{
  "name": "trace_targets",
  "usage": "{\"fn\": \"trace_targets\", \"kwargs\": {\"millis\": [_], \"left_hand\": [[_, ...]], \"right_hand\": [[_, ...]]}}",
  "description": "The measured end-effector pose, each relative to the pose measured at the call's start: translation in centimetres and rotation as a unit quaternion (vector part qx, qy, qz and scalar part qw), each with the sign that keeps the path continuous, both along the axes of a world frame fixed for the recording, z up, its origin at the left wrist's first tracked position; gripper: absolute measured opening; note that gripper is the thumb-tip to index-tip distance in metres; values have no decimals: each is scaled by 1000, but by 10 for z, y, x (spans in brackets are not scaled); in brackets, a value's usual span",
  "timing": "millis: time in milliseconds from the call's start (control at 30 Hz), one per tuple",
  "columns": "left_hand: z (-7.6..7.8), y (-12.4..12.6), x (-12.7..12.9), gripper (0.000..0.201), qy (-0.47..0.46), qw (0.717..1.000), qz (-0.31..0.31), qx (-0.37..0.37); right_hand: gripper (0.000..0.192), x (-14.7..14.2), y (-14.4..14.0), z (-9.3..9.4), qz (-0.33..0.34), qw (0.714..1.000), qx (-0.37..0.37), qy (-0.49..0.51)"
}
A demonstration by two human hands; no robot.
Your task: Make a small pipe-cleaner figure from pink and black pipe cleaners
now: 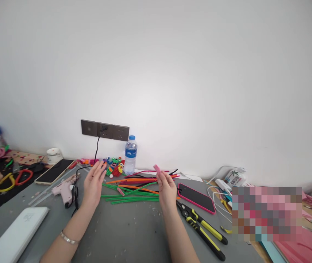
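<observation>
Stub of pink, fuzzy-looking material [156, 168] pinched in right hand [168, 188] near frame centre, long axis slanting up-left, well right of loosely open, apparently empty left hand [93, 185].

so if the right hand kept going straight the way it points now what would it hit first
The right hand would probably meet the white wall first, led by the pink piece it holds; it seems raised above the colored stems, though depth is unclear.
</observation>
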State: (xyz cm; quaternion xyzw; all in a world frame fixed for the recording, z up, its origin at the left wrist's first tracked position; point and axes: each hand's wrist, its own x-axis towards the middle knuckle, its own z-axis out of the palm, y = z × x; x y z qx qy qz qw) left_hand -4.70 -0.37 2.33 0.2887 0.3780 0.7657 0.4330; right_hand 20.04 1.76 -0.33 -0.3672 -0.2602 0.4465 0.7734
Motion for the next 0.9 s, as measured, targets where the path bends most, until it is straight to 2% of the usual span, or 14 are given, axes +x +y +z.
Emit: {"fn": "trace_targets", "kwargs": {"millis": [67,133,233,367,433,533,600,767,900], "left_hand": [[3,-1,1,43,2,1000,5,1],[2,-3,5,49,26,1000,-15,-9],[-3,-6,13,52,97,992,-80,-30],[-9,-12,26,44,205,960,-184,-42],[-8,-16,32,40,233,944,-228,-47],[-6,-19,36,35,241,934,-260,-42],[-4,-20,37,34,235,933,-270,-41],[-6,-20,38,33,213,933,-289,-35],[-7,-20,40,27,214,937,-274,-22]], "right_hand": [[27,12,4,-3,-31,999,4,23],[26,20,7,-4,-20,999,-2,37],[24,16,4,1,85,995,-20,40],[22,-9,-9,11,250,967,-45,14],[23,-21,-16,15,301,952,-60,5],[28,-34,-26,18,360,930,-76,-9],[29,-39,-30,19,375,924,-61,-30],[24,-44,-33,18,361,928,13,-91],[23,-47,-33,19,357,921,42,-148]]}}
